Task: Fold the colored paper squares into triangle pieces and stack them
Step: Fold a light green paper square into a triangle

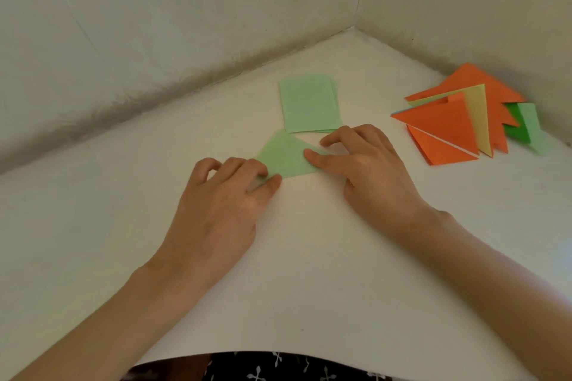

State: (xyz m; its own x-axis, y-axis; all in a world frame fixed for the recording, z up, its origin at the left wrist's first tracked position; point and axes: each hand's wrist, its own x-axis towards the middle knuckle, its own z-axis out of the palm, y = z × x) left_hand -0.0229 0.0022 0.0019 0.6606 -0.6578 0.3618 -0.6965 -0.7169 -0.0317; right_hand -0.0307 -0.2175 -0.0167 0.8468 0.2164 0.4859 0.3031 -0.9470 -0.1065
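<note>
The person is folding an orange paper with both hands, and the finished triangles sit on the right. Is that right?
Almost. The head view shows a light green paper, not an orange one, under the left hand and right hand. The finished triangles do sit on the right.

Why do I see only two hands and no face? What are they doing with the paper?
The camera sits on the person's head and looks down, so only their arms show. The left hand pinches one corner of a light green triangle, and the right hand presses its other end flat on the white table. Behind it lies a stack of green squares, not yet folded. To the right is a pile of finished triangles, mostly orange, with yellow and green too.
</note>
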